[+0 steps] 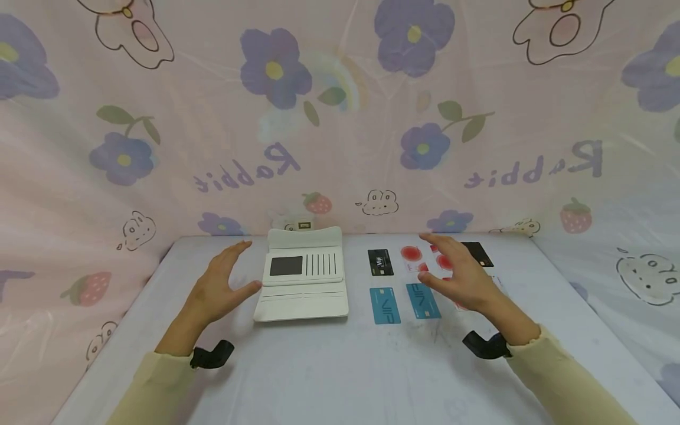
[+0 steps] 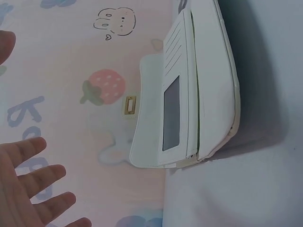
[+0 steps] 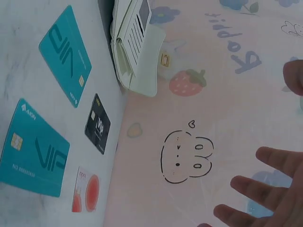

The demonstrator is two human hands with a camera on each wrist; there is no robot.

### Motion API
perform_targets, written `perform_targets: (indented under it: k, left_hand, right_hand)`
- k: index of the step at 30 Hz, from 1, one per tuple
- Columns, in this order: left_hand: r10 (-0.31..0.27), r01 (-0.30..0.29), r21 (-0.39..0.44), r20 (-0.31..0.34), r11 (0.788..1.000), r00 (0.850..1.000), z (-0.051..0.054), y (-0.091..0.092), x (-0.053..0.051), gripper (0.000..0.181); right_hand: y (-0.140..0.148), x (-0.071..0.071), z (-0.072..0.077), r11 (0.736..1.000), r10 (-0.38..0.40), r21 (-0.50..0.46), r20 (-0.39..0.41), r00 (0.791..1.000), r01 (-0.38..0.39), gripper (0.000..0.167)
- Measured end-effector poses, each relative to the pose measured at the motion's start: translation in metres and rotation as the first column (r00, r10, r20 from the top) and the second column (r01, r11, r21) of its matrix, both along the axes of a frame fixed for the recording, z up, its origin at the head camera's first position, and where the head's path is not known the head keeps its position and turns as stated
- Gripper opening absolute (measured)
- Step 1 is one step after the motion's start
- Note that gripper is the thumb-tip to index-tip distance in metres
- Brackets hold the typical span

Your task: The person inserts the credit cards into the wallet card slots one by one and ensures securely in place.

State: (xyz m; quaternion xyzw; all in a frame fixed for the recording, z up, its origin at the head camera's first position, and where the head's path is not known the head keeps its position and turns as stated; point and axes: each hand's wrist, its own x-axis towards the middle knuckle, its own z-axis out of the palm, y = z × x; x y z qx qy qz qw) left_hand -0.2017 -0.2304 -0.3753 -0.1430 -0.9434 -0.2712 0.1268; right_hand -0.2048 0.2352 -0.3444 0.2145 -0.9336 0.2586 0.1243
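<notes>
A white wallet lies unfolded on the table, its card slots and dark window facing up. Just left of it my left hand hovers with fingers spread, holding nothing. My right hand is held above the cards on the right, fingers apart and nothing in them. Two teal VIP cards lie in the nearer row. Behind them are a black VIP card, a white card with a red circle and another black card. My right hand partly hides several red-and-white cards.
The white tabletop ends at a pink curtain printed with flowers and rabbits, which hangs behind and on both sides. A black strap mount sits on my left wrist, and a matching mount on my right.
</notes>
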Motion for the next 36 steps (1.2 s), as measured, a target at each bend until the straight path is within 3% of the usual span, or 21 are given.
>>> perform_targets:
  k: [20,36]
  left_hand:
    - [-0.027,0.017,0.087,0.115,0.996,0.993,-0.018,0.003,0.005,0.075]
    - [-0.011,-0.001,0.057,0.204,0.998,0.979,-0.031,0.006,0.005,0.077]
  right_hand:
    - [-0.017,-0.005,-0.018,0.996,0.07,-0.056,0.056,0.996,-0.067,0.071]
    - [-0.032,-0.005,-0.037,0.995,0.094,-0.054,0.179,0.979,-0.086,0.065]
